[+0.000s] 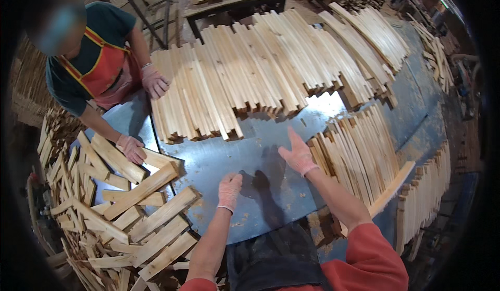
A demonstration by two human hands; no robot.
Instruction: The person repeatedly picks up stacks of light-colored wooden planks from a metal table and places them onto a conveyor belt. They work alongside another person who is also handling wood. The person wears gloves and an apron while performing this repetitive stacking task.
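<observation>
My left hand (229, 191), in a pale thin glove, hovers above the blue-grey metal tabletop (224, 158). Its fingers are drawn together and curled, with nothing visible in them. To the right, my right hand (298, 154), gloved the same way, has its fingers stretched out and thumb apart, holding nothing. It is nearest to a row of wooden strips (359, 150) standing side by side at the right. Beyond both hands lies a long row of pale wooden strips (229, 72), packed edge to edge across the table.
At the left, a co-worker in a red apron (112, 72) rests one gloved hand (154, 81) on the long row and another (132, 149) on loose wood pieces. A heap of wooden offcuts (130, 223) fills the left side. More strips (424, 197) stand far right.
</observation>
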